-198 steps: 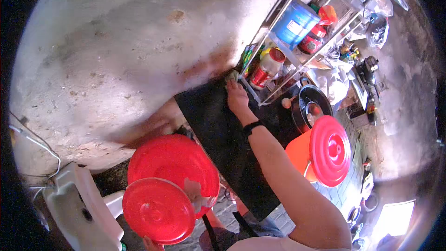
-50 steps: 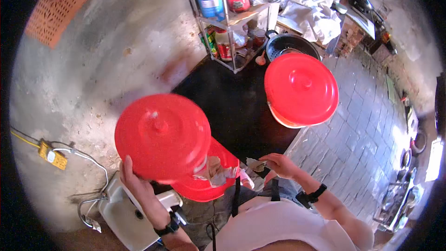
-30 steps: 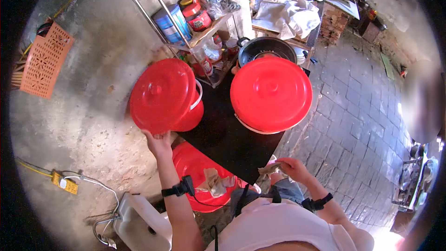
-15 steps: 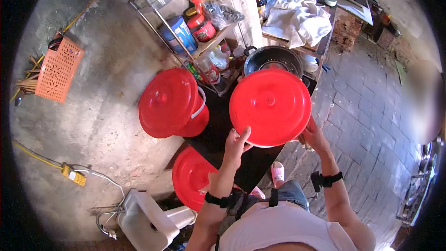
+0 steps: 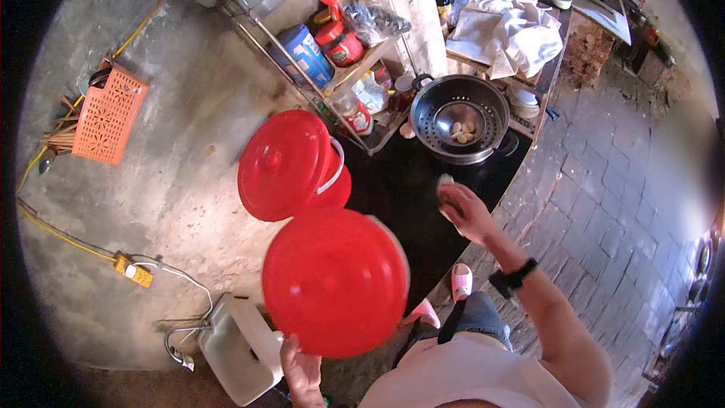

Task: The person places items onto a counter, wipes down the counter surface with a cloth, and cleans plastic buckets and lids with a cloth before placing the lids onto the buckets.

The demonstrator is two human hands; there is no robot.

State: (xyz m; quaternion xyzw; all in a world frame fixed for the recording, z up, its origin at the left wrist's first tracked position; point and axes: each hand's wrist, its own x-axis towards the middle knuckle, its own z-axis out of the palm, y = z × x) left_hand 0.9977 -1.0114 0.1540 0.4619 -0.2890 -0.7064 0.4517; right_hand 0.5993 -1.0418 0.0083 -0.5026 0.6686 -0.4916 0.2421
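My left hand grips the lower edge of a round red plastic lid, which is tilted and hides the fingers behind it. My right hand is raised over the black countertop. Its fingers are curled and smeared by motion, with something small and pale at the tips. Beyond it stands a dark pot with a perforated steamer insert. Inside sits a metal bowl holding several pale pieces that look like garlic cloves. A lidded red bucket with a white handle stands to the left.
A metal shelf rack with jars and packets stands behind the counter. White cloth lies on the table behind the pot. To the left are a wall-hung orange basket, a yellow power strip and a white sink.
The red lid has moved from in front of the pot to the lower left, now in my left hand alone. My right hand has let go of it and moved left, uncovering the pot's bowl.
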